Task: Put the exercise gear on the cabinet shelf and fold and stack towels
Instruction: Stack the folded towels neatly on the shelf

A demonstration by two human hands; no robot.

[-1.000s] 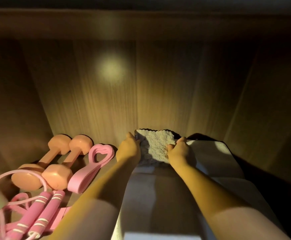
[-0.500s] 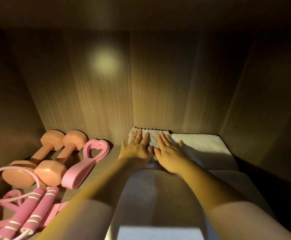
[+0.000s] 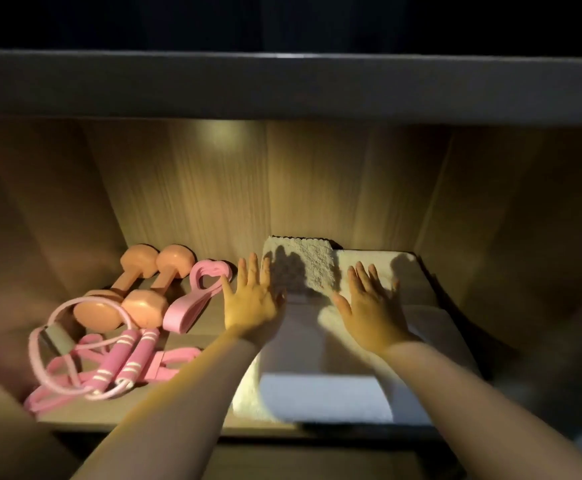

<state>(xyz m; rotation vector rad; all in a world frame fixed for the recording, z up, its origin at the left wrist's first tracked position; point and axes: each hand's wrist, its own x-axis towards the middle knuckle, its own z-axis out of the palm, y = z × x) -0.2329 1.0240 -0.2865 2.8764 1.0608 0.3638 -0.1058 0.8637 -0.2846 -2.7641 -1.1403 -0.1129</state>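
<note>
A small nubby white towel (image 3: 312,263) lies folded at the back of a stack of white towels (image 3: 320,393) on the right half of the cabinet shelf (image 3: 192,341). My left hand (image 3: 251,299) and my right hand (image 3: 372,310) hover flat above the stack with fingers spread, holding nothing, one on each side of the small towel. On the shelf's left half lie two peach dumbbells (image 3: 133,292), a pink heart-shaped loop (image 3: 196,294), a pink skipping rope (image 3: 120,355) and a pink resistance band (image 3: 168,363).
The shelf above (image 3: 289,84) overhangs the compartment. Wooden side walls (image 3: 525,237) and the wooden back panel (image 3: 230,188) enclose it. A narrow strip of bare shelf runs between the gear and the towels.
My hands let go of the small towel after laying it flat, then pulled back and apart with fingers spread. The camera drew back, showing the shelf's front edge.
</note>
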